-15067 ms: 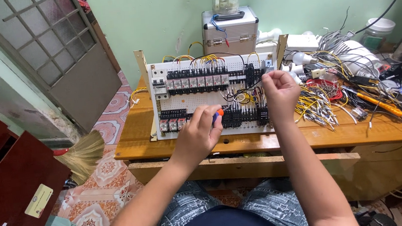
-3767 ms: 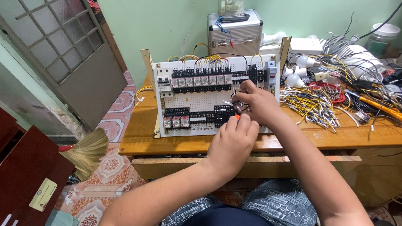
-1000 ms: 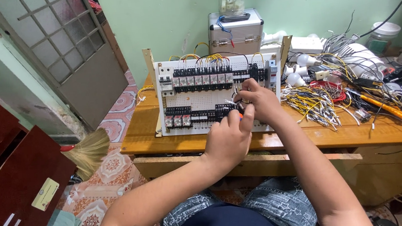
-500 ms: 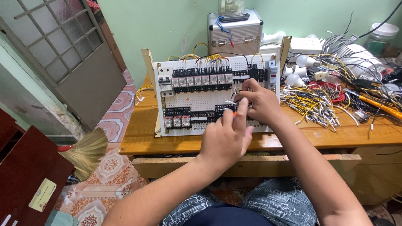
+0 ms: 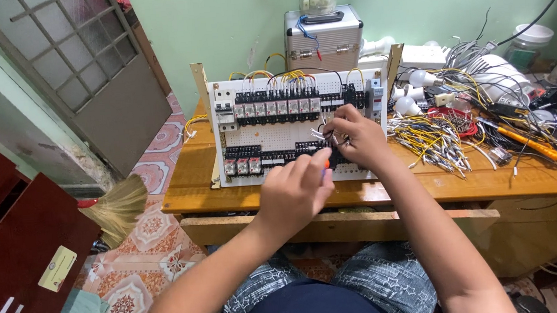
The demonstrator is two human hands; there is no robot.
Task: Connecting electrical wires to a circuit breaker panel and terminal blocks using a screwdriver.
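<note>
Wooden table [image 5: 199, 184] against green wall, white panel [image 5: 290, 131] propped upright at its middle with rows of black relays [image 5: 277, 105] and yellow wires [image 5: 288, 76]; metal case [image 5: 323, 31] behind, loose wire pile [image 5: 437, 138] to the right, broom [image 5: 116, 206] on tiled floor at left. Left hand [image 5: 293, 192] in front of panel's lower edge, fingers curled round an orange-tipped screwdriver [image 5: 325, 163], tip near lower terminal row. Right hand [image 5: 353, 136] on panel's lower right, fingertips pinching thin wires [image 5: 320, 134] at the terminals, just beside the left.
</note>
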